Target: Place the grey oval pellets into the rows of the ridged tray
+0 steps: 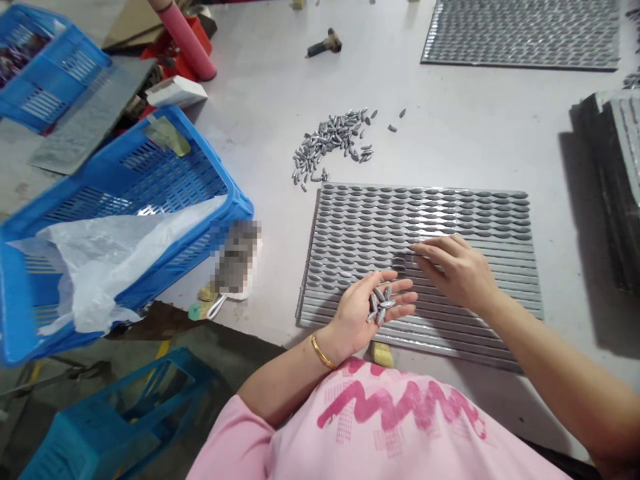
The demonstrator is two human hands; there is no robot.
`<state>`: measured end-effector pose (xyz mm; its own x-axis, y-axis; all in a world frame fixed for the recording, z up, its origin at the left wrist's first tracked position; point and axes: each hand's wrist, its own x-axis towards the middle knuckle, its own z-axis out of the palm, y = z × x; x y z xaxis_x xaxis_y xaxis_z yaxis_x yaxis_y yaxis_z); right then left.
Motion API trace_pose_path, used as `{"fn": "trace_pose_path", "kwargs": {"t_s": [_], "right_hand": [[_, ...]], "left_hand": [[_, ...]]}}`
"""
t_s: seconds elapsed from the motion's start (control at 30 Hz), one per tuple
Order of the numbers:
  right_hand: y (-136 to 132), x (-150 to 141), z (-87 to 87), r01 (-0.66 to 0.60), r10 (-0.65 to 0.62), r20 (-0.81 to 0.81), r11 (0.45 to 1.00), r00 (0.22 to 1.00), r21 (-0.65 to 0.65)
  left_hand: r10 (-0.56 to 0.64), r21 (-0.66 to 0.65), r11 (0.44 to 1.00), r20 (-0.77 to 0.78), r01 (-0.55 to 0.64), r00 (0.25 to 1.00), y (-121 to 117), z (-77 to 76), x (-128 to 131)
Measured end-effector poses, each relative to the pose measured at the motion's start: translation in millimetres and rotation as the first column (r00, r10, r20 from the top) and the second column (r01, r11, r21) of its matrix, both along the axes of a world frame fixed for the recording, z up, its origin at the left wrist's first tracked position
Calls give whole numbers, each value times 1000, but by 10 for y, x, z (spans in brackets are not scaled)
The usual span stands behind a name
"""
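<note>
My left hand (367, 310) lies palm up over the lower part of a grooved metal tray (430, 333), cupping several grey oval sinkers (380, 305). My right hand (453, 270) rests on the tray with its fingertips at the end of the filled rows, and no sinker shows between its fingers. The upper rows hold sinkers lying end to end, while the lower grooves look bare. Beyond the tray, a loose pile of matching sinkers (330, 143) lies on the pale table (450, 140).
A blue slotted crate (150, 193) holding a white plastic bag (105, 267) stands left of the tray. Another blue crate (50, 67) sits beyond it. A filled tray (520, 33) lies at the far right, beside a dark stack of trays (613, 180). A small tool (325, 43) lies farther back.
</note>
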<state>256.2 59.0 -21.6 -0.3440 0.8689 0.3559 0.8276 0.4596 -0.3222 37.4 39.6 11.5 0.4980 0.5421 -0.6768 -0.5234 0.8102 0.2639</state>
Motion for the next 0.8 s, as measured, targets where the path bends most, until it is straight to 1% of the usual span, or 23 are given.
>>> {"fn": "trace_pose_path", "kwargs": {"t_s": [0.03, 0.1, 0.17, 0.2, 0.27, 0.33, 0.4, 0.5, 0.6, 0.7, 0.77, 0.8], "right_hand": [[-42, -57, 67, -39, 35, -76, 998, 997, -48], [-119, -180, 197, -163, 134, -185, 975, 974, -150], [-173, -280, 291, -256, 204, -237, 942, 950, -215], [-189, -313, 320, -274, 215, -253, 935, 943, -226], [-208, -338, 343, -264, 185, -310, 936, 933, -233], [-226, -324, 338, -228, 105, -401, 936, 910, -270], [-258, -297, 325, -195, 11, -493, 926, 870, -324], [-330, -271, 318, -185, -61, -562, 911, 825, -370], [-402, -264, 344, -185, -75, -535, 890, 841, -416], [-446, -245, 383, -198, -61, -500, 871, 864, -449], [-454, -217, 396, -218, -37, -490, 864, 871, -453], [-450, -197, 394, -221, -26, -488, 871, 872, -440]], "left_hand": [[2, -6, 1000, 12, -2, 1000, -4, -6, -1], [10, -4, 1000, 28, -10, 1000, -12, -13, -2], [11, 19, 1000, 29, -11, 1000, -22, -11, 0], [3, 37, 999, 24, -4, 1000, -27, -7, 0], [-25, 78, 997, 9, 24, 1000, -40, 5, -2], [-61, 126, 990, -9, 61, 998, -55, 16, -8], [-94, 173, 980, -46, 100, 995, -70, 18, -16], [-137, 222, 962, -120, 161, 983, -83, 1, -26], [-173, 245, 945, -187, 217, 967, -86, -17, -25], [-220, 243, 928, -258, 284, 941, -82, -15, -12], [-247, 225, 924, -267, 309, 932, -63, 7, -15], [-256, 214, 926, -249, 311, 934, -45, 27, -26]]}}
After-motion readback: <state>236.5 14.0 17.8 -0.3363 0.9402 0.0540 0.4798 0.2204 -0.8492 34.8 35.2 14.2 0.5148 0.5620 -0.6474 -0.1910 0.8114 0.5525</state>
